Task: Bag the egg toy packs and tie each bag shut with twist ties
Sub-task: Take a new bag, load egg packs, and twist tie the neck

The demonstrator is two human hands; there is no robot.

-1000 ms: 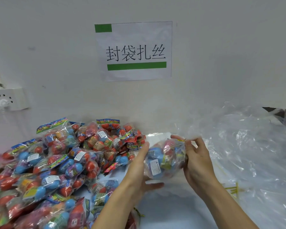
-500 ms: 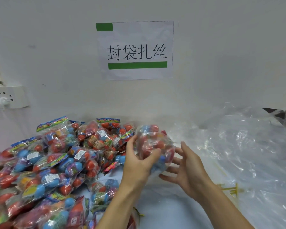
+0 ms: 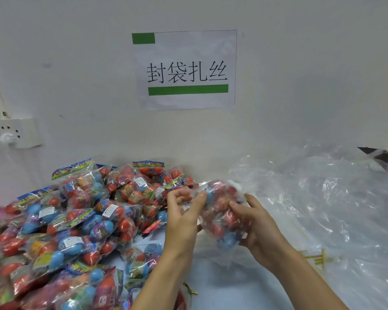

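Note:
A clear bag of red and blue egg toys (image 3: pixel 222 211) is held above the table between both hands. My left hand (image 3: pixel 182 218) pinches the bag's upper left side with thumb and fingers. My right hand (image 3: pixel 255 227) cups the bag from the right, its fingers curled round it. A yellow twist tie (image 3: pixel 246 196) shows at the bag's upper right, just above my right thumb. A big heap of egg toy packs (image 3: pixel 76 220) covers the table's left half.
Loose clear plastic bags (image 3: pixel 323 198) pile up at the right. Yellow twist ties (image 3: pixel 316 258) lie on the table by my right wrist, and one gold tie (image 3: pixel 189 289) lies near the front. A wall socket (image 3: pixel 11 133) and a paper sign (image 3: pixel 186 70) hang on the wall.
The bag was turned over between my hands. My right hand let go, spread open, and now cups the bag again; my left hand shifted from a full grip to a pinch on the top.

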